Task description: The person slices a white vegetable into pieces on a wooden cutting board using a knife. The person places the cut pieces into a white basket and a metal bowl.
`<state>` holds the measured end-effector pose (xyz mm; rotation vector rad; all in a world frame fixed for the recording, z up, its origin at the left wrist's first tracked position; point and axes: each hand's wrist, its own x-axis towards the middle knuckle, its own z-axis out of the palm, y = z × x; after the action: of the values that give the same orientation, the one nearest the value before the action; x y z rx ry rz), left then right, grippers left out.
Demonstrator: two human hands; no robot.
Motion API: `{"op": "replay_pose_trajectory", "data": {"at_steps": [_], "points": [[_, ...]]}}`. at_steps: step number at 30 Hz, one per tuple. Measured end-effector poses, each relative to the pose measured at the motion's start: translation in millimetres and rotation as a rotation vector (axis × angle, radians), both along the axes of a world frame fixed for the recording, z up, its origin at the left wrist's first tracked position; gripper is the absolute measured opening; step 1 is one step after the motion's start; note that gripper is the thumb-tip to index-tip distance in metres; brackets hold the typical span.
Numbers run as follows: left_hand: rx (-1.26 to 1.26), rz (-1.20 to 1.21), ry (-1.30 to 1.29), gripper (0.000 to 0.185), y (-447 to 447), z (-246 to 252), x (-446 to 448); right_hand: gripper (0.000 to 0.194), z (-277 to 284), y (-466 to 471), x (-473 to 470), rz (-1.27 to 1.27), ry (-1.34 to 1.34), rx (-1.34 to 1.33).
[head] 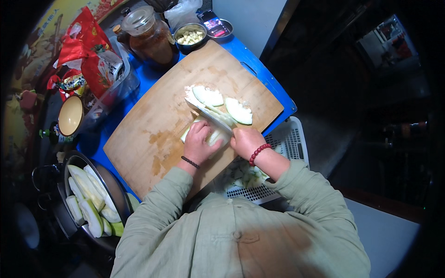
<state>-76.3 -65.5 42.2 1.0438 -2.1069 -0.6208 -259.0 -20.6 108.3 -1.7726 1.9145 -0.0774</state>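
My right hand (pixel 247 139) grips the handle of a kitchen knife (pixel 211 114), whose broad blade stands on edge against a piece of pale green gourd or melon. With bent fingers, my left hand (pixel 200 141) presses that gourd piece (pixel 216 137) onto the wooden cutting board (pixel 139 139). Beyond the blade lie a cut gourd slice (pixel 208 96) and another slice (pixel 239 110) with a green rind edge. Thinner pale slices lean close along the blade's far side. The knife's handle is mostly hidden in my fist.
A white plastic basket (pixel 299 133) with cut pieces stands below the board's right edge. At left, a metal pot (pixel 91 163) holds several long gourd wedges (pixel 91 198). A glass jar (pixel 153 41), a bowl of chopped pieces (pixel 189 37) and a phone (pixel 215 26) stand behind the board.
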Motion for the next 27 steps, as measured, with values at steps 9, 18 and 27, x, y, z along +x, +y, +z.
{"op": "replay_pose_trajectory", "data": {"at_steps": [9, 18, 27], "points": [[-0.022, 0.067, -0.196, 0.048, 20.0, 12.8, -7.5, 0.025, -27.3, -5.0, 0.4, -0.023, -0.024, 0.009], [0.041, 0.202, -0.35, 0.063, 19.5, 15.6, 8.9, 0.025, -31.4, -0.8, -8.5, -0.084, -0.065, -0.064], [-0.031, 0.486, -0.421, 0.063, -15.4, 18.0, 84.1, 0.018, -25.4, 7.7, -3.6, -0.056, -0.038, -0.16]]}}
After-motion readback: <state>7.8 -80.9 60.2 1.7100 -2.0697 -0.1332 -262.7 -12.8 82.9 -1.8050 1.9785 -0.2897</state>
